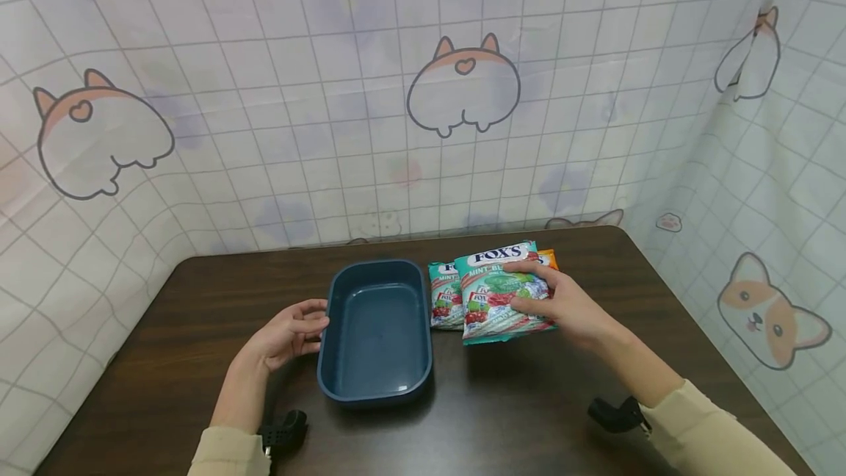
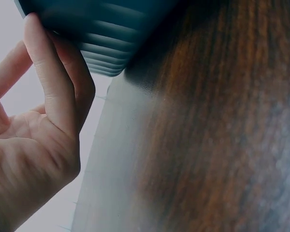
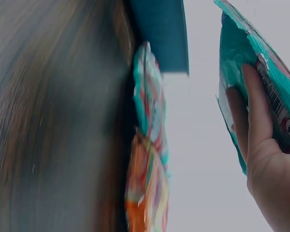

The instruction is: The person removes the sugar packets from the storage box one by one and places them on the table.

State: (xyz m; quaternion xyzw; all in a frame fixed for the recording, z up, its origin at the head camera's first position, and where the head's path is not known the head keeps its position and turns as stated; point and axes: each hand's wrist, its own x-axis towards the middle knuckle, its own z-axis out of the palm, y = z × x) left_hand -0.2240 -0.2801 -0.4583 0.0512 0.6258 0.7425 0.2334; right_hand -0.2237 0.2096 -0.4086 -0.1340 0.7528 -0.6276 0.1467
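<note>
My right hand (image 1: 576,313) holds a teal FOX'S mint candy bag (image 1: 487,303) above the table, thumb and fingers on opposite faces. In the right wrist view, fingers lie against the printed back of that candy bag (image 3: 234,55). Behind it, a second teal candy bag (image 1: 444,303) lies on the table, partly covered. Only a corner of an orange candy bag (image 1: 549,258) shows past my hand. An empty dark blue plastic bin (image 1: 374,344) stands left of the bags. With bent fingers, my left hand (image 1: 291,333) touches the bin's left side; its ribbed outer wall (image 2: 113,48) shows up close.
The dark wood table (image 1: 198,358) ends at a white gridded cloth (image 1: 317,131) with printed corgis, which hangs behind it and along both sides. Black wrist cameras sit on both wrists, near the sleeve cuffs.
</note>
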